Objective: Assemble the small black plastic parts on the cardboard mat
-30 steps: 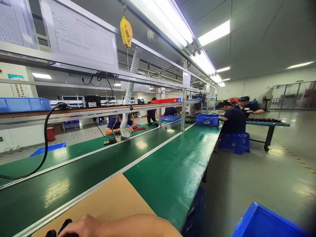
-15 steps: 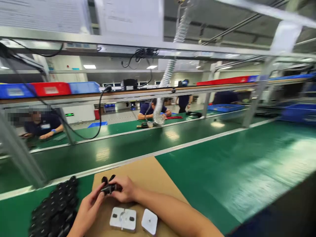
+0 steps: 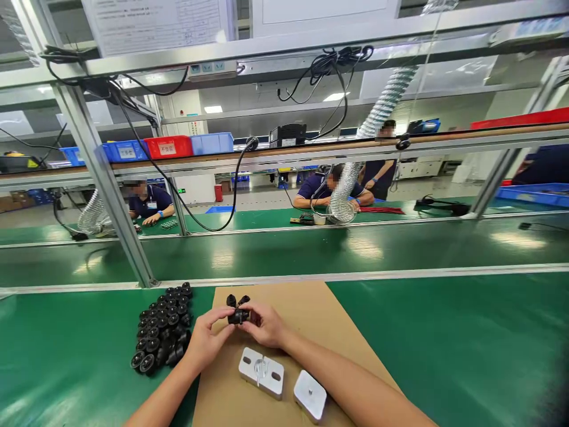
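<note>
A small black cylindrical part (image 3: 239,316) is held between my two hands over the brown cardboard sheet (image 3: 302,302). My left hand (image 3: 208,339) pinches its left end with thumb and fingers. Closed on the right end is my right hand (image 3: 265,326), whose fingers hide some of it. Just behind are two more black pieces (image 3: 231,300); whether they touch the held part I cannot tell. Nearer me lie a silver metal block (image 3: 255,375) with two slots and a round recess, and a smaller silver block (image 3: 310,392) with a small pin on top.
Many black round-ended parts (image 3: 164,326) lie grouped on the green bench (image 3: 66,338) to the left. A metal upright (image 3: 104,190) stands behind them. A shelf carries blue and red bins (image 3: 168,147). Co-workers sit across the line, and a black cable (image 3: 200,227) hangs down.
The view has swung left and become sharper, so the bench, blocks and black parts sit further right in the picture. Both hands stay on the black part.
</note>
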The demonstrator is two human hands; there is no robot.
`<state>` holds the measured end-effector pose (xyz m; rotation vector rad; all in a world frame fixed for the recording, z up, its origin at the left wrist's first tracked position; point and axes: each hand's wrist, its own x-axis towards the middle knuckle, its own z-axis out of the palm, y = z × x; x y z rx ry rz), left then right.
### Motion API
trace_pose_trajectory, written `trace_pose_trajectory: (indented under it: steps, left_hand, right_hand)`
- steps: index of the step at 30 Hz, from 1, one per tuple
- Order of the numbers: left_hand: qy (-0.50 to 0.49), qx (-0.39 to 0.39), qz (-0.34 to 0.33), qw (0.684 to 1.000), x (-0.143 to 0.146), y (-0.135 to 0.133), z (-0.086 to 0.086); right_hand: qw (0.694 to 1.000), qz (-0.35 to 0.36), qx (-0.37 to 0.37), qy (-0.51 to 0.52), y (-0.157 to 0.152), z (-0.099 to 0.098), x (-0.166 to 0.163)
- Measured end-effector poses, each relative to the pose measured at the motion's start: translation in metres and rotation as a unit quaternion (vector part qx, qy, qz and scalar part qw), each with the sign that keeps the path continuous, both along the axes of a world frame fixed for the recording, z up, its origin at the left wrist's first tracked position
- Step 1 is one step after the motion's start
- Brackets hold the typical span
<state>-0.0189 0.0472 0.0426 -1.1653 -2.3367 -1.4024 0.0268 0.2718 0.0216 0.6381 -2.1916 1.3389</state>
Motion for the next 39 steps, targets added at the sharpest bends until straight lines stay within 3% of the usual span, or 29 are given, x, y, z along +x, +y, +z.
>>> trace_pose_trajectory:
  steps: [3, 7, 11, 16, 20, 26, 29, 32, 35, 39]
  left_hand:
    - [0.04, -0.05, 0.037, 0.997, -0.009, -0.009, 0.01]
    - [0.066, -0.123, 0.158, 0.978, -0.034, -0.043, 0.03]
    - [0.044, -0.211, 0.227, 0.95, -0.051, -0.079, 0.041]
    - [0.019, -0.266, 0.274, 0.924, -0.052, -0.086, 0.036]
    - [0.024, -0.244, 0.263, 0.933, -0.046, -0.076, 0.037]
    - [0.09, -0.107, 0.11, 0.984, -0.015, -0.03, 0.039]
    - [0.118, -0.075, 0.045, 0.989, 0.001, -0.006, 0.028]
    - [0.135, -0.08, 0.015, 0.987, 0.001, 0.001, 0.019]
    - [0.142, -0.101, 0.054, 0.983, -0.017, -0.011, 0.018]
    - [0.128, -0.142, 0.206, 0.96, -0.054, -0.039, 0.02]
  right_hand:
    - [0.999, 0.0, 0.05, 0.016, 0.0, 0.004, 0.003]
    - [0.986, -0.016, 0.162, 0.028, -0.001, 0.012, 0.008]
    - [0.984, -0.048, 0.169, -0.019, 0.001, 0.014, 0.007]
    - [0.989, -0.033, 0.132, -0.051, 0.003, 0.012, 0.006]
    - [0.995, -0.024, 0.089, -0.03, 0.001, 0.01, 0.007]
    - [0.984, 0.036, -0.101, -0.14, -0.007, 0.003, 0.002]
    - [0.961, 0.083, -0.182, -0.19, -0.009, -0.001, -0.002]
    - [0.954, 0.067, -0.211, -0.204, -0.01, -0.003, -0.007]
    - [0.956, 0.009, -0.226, -0.186, -0.007, -0.003, -0.014]
    - [0.96, -0.06, -0.218, -0.165, 0.009, -0.002, -0.024]
